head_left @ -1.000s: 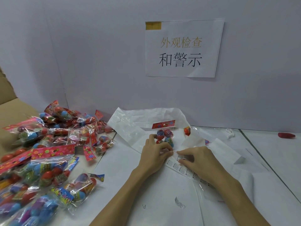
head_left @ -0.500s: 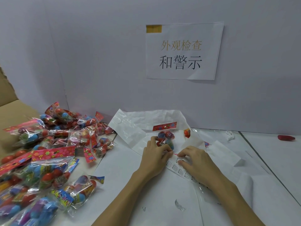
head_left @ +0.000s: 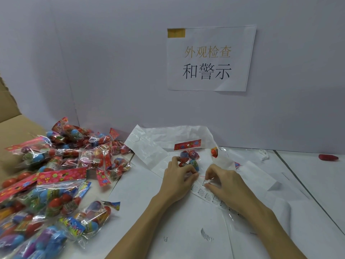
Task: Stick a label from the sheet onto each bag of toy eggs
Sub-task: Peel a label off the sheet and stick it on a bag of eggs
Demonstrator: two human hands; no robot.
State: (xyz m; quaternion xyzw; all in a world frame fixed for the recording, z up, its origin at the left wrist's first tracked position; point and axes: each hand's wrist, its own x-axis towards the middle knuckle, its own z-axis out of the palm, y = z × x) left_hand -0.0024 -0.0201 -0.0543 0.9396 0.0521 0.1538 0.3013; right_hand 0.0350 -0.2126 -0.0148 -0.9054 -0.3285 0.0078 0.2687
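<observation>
left hand [head_left: 178,181] fingers curled, pinching the near edge of one bag of toy eggs [head_left: 189,158] and pinning it flat on the white paper [head_left: 149,202]; the bag lies just beyond the left fingertips, its red flowered header card on the far side. right hand [head_left: 223,182] fingers bent, thumb and forefinger nipping one label at the far end of the label sheet [head_left: 209,195]. the corner looks lifted, so i judge it as mid-peel. the sheet runs from between the two sets of fingertips back under the right palm and wrist

handling, as judgement: bag is thin clear film, light, crinkly and slippery, with hard little eggs that roll inside, so hold it at the flat empty film or the stiff header, not over the eggs. label is small, limp and sticky, best taken by one corner only. backing strip is floppy and needs the palm's weight to stay put while peeling

counts: one bag under the fingers, about four eggs in it, hard to tell exactly. one label strip. one loose label [head_left: 206,234] on the paper near the forearms. pile of bags [head_left: 61,176] well off to the outer side of the left hand, roughly a dozen or more, overlapping too much to count. one orange egg [head_left: 214,152] beyond the right fingertips, apparently in clear film
</observation>
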